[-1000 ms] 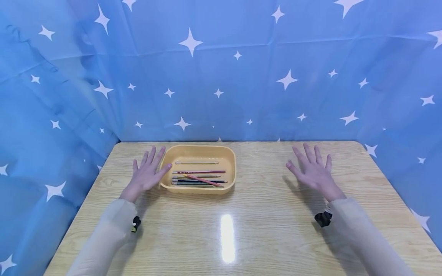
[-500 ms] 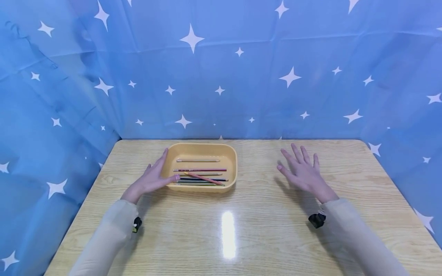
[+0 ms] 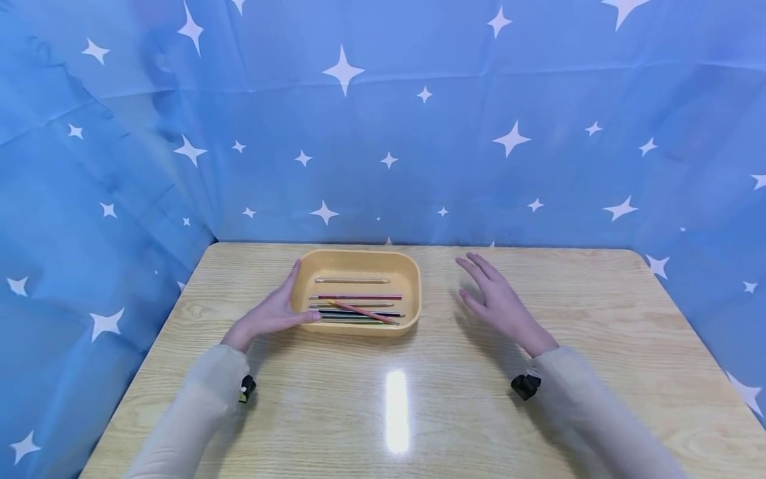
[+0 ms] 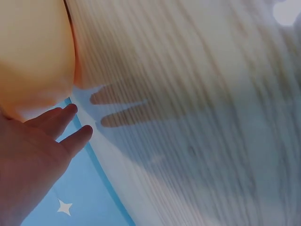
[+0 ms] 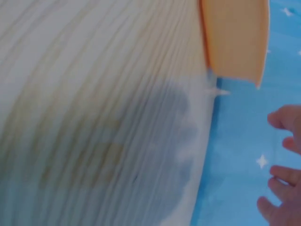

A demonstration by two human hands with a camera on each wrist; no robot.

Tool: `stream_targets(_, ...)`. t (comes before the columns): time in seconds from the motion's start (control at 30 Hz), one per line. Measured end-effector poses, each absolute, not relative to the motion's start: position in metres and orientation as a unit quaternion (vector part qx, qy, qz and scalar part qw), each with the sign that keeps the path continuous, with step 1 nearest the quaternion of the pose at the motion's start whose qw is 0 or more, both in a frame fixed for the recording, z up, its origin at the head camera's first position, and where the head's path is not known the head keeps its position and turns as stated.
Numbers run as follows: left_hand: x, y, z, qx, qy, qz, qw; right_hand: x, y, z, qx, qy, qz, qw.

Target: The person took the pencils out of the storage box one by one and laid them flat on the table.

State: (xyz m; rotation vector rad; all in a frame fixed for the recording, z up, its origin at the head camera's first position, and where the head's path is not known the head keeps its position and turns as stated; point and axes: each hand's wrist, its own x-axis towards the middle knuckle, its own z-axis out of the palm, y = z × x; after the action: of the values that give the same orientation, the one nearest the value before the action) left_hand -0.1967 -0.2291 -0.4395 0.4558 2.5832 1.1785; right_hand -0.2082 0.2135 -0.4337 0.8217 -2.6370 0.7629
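A shallow yellow plastic tray [image 3: 413, 286] stands on the table, holding several pencils. One light wooden pencil [image 3: 353, 281] lies apart at the tray's far side; a pink pencil [image 3: 365, 312] slants across the others. My left hand [image 3: 269, 314] is at the tray's left end, its thumb over the near left corner and index finger along the left rim. In the left wrist view the other fingers [image 4: 70, 141] stretch out beside the tray's outer wall. My right hand [image 3: 503, 307] hovers to the right of the tray, apart from it, fingers extended and holding nothing.
The wood-grain table [image 3: 335, 399] carries a bright light reflection near its middle. A blue curtain [image 3: 449, 179] with white stars hangs behind the table and along both sides. Dark wrist devices [image 3: 526, 386] sit below both sleeves.
My left hand has moved right from beside the tray onto its left rim. My right hand has travelled left toward the tray, its fingers drawing closer together. The view has shifted slightly.
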Motion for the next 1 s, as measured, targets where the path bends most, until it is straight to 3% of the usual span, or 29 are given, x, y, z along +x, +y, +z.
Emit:
stream_targets(0.4, -0.193, -0.216, -0.439, 0.145, 0.882, 0.425, 0.144, -0.209, 0.162, -0.421, 0.315, -0.864, 0.372, 0.127)
stream_targets(0.7, -0.193, -0.215, -0.438, 0.144, 0.880, 0.429, 0.144, -0.207, 0.127, -0.413, 0.306, -0.819, 0.485, 0.020)
stream_targets(1.0, -0.193, -0.214, -0.441, 0.134, 0.881, 0.434, 0.135, -0.207, 0.099, -0.417, 0.304, -0.804, 0.511, -0.034)
